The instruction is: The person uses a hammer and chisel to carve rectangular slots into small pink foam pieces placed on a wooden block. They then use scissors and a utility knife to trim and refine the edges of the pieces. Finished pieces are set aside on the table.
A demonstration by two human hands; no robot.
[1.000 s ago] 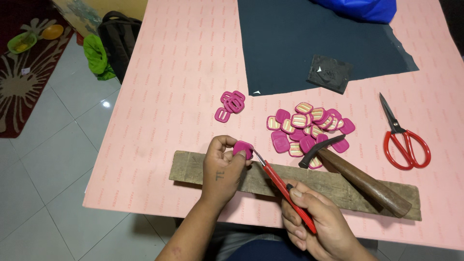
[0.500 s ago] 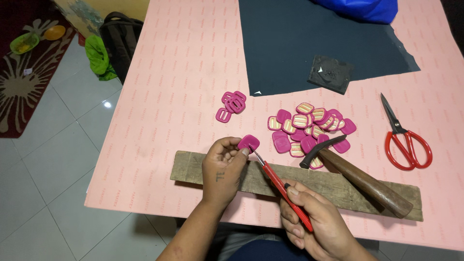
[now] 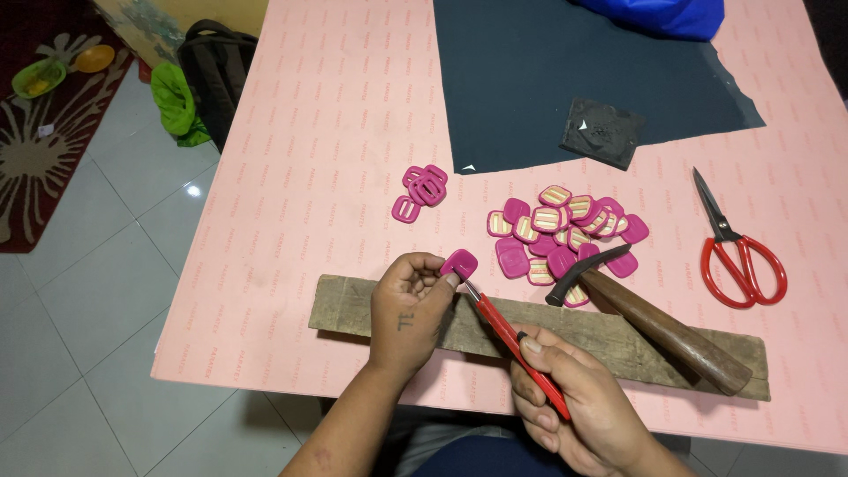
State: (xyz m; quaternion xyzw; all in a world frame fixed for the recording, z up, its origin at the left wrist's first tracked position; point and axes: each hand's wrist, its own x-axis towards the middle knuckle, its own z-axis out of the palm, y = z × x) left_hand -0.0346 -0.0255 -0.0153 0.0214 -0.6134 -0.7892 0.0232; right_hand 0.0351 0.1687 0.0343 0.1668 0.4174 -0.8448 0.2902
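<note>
Left hand pinching pink buckle, right hand gripping red cutter, blade touching buckle, plank beneath, hammer right.

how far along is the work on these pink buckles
Looks done: four open-slot buckles lie apart. In hand: the left hand pinches one pink buckle over the wooden board, and the right hand holds a red knife to it. Left: probably the large pile, slots still filled cream.
</note>
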